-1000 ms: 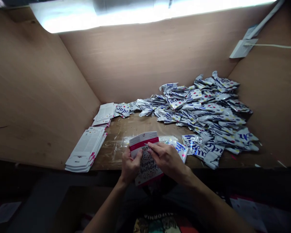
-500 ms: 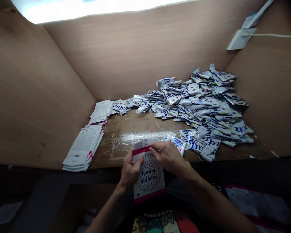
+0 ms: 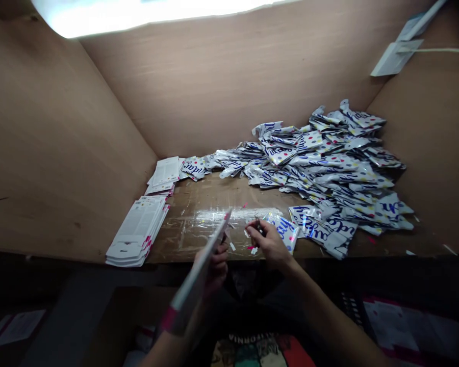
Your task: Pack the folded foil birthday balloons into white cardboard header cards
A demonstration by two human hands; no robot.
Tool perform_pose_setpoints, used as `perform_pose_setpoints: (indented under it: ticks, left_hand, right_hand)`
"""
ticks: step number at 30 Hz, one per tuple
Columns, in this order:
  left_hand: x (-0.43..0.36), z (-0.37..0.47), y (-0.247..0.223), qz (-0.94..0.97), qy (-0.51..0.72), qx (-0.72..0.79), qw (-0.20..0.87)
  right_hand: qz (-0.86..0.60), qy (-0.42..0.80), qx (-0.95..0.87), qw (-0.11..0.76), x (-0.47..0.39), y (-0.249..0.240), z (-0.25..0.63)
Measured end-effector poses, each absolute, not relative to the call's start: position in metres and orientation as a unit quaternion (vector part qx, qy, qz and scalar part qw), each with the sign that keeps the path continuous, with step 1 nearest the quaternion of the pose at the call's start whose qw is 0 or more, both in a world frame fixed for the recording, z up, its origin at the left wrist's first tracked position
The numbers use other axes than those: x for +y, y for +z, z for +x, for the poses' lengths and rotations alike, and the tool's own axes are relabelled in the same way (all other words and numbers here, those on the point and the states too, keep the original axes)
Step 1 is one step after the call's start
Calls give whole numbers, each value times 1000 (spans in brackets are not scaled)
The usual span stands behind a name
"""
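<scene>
My left hand [image 3: 217,265] grips a flat white-and-pink printed packet [image 3: 199,278], turned almost edge-on and slightly blurred. In the earlier view its front reads "happy birthday". To the right, my right hand [image 3: 270,242] is apart from the packet, its thumb and fingers drawn together in a pinch over the table. Something small and dark shows at those fingertips, too small to name. Just beside that hand lies a folded foil balloon [image 3: 285,232] with blue lettering. Small white and pink scraps [image 3: 254,250] lie on the tabletop below the fingers.
A large heap of folded foil balloons [image 3: 329,168] covers the table's right and back. Stacked white packets [image 3: 135,232] stand at the left, with more packets [image 3: 166,173] behind. Wooden panels [image 3: 214,81] enclose the table [image 3: 191,204]. Further packets [image 3: 409,326] sit below at right.
The packet has swung from facing me to nearly edge-on and moved left in my left hand. My right hand has let go of its top edge. White scraps now show on the table.
</scene>
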State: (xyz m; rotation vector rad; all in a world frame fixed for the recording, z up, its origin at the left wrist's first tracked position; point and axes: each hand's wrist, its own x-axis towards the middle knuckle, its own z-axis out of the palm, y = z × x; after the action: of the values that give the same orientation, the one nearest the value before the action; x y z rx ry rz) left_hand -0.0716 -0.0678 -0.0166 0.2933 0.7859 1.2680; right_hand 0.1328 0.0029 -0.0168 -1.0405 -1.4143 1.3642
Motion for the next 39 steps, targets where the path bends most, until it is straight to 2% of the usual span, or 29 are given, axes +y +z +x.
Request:
perform_pose_setpoints:
  ticks: [5, 8, 9, 13, 14, 18, 20, 22, 26, 29, 32, 33, 35, 37, 39]
  left_hand:
    - [-88, -59, -31, -93, 585, 185, 784]
    - [-92, -59, -29, -140, 584, 150, 785]
    - [-91, -60, -26, -145, 592, 147, 779]
    - [-79, -69, -11, -119, 638, 183, 738]
    - [-78, -71, -8, -104, 642, 204, 732]
    - [-84, -65, -8, -21, 614, 290, 733]
    - [-92, -58, -14, 6, 605, 310, 734]
    - [-99, -54, -20, 9, 595, 308, 743]
    - [-85, -78, -13, 62, 588, 322, 740]
    - [-39, -137, 26, 247, 589, 459, 618]
    - [40, -211, 90, 321, 593, 518, 527]
    - [72, -232, 112, 421, 550, 606, 392]
    - [134, -263, 150, 551, 322, 764, 97]
    - [189, -276, 173, 548, 247, 798, 40]
    - [227, -273, 177, 546, 193, 815, 16]
  right_hand:
    - [-398, 504, -632, 433, -3, -10, 99]
    - [-367, 491, -661, 434, -5, 8, 104]
    - [-331, 511, -678, 412, -7, 14, 109]
    - [-147, 611, -746, 220, -14, 29, 127]
    - [-163, 602, -750, 220, -14, 29, 127]
    - [-343, 464, -730, 368, -6, 18, 111]
    - [-352, 443, -730, 383, -2, 13, 101]
    - [-334, 482, -716, 379, -2, 13, 97]
    - [-250, 666, -618, 335, -17, 17, 117]
    - [-229, 720, -600, 264, -33, 11, 143]
    - [-293, 694, -623, 211, -43, -4, 161]
    - [-323, 677, -631, 197, -44, -10, 163]
    - [-369, 625, -666, 172, -44, -26, 162]
    - [-405, 541, -722, 148, -43, -45, 158]
    - [-441, 444, -767, 143, -44, -69, 152]
